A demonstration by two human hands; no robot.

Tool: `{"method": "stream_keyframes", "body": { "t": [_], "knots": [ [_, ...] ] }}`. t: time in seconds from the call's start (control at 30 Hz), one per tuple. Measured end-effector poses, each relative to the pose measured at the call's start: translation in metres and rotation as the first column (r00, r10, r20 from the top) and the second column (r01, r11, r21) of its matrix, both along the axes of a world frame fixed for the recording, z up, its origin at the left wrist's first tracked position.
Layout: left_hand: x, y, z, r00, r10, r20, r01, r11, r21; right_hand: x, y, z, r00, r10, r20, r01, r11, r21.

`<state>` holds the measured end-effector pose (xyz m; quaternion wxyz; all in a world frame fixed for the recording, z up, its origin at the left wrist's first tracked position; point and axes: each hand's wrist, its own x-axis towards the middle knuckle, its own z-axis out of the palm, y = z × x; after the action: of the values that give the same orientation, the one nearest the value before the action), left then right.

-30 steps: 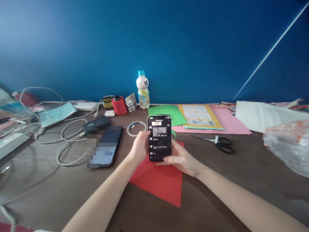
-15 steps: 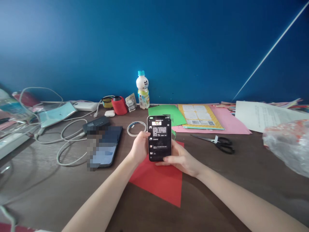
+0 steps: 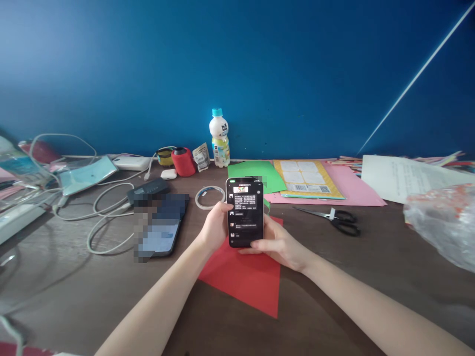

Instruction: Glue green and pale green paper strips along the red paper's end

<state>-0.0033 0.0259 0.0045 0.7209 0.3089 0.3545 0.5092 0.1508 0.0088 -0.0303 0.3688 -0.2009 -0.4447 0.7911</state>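
Note:
A smartphone [image 3: 245, 212] with a dark chat screen is held up between both hands, above the table. My left hand [image 3: 215, 225] grips its left edge, the thumb resting on the screen's side. From the lower right, my right hand [image 3: 282, 246] holds the phone, with its thumb at the bottom of the screen and the other fingers partly hidden behind. Beneath the hands lies a red sheet of paper [image 3: 252, 282]. Behind the phone are a green sheet [image 3: 254, 175] and a coiled white cable [image 3: 210, 198].
Black-handled scissors [image 3: 343, 221] lie to the right, near a crumpled clear plastic bag [image 3: 443, 222]. A second phone [image 3: 163, 227] and tangled cables [image 3: 96, 212] are on the left. Against the blue wall stands a drink bottle [image 3: 220, 141], beside a yellow packet [image 3: 308, 178] on pink paper.

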Motion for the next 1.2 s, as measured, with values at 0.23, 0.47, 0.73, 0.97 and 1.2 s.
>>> {"method": "stream_keyframes", "body": {
  "t": [0.23,0.47,0.73,0.97,1.2],
  "knots": [
    [-0.001,0.001,-0.01,0.99,-0.037,-0.135,0.058,0.985,0.162,-0.001,0.0,-0.003,1.0,0.005,-0.005,-0.004,0.998,0.058],
    [0.003,-0.001,0.003,1.0,0.027,0.012,-0.026,0.999,-0.025,-0.006,-0.003,0.002,0.997,-0.05,0.057,0.039,0.981,0.189],
    [0.002,0.001,0.003,1.0,-0.023,0.004,0.023,1.0,0.008,-0.006,-0.003,0.001,0.992,-0.078,0.103,0.048,0.963,0.266],
    [0.004,-0.001,0.006,0.999,0.048,-0.017,-0.049,0.996,-0.072,-0.005,-0.002,0.002,0.989,-0.081,0.125,0.047,0.966,0.254],
    [0.003,0.0,0.002,0.998,0.055,-0.033,-0.057,0.995,-0.084,-0.005,-0.003,0.004,0.993,-0.057,0.107,0.033,0.976,0.215]
  ]
}}
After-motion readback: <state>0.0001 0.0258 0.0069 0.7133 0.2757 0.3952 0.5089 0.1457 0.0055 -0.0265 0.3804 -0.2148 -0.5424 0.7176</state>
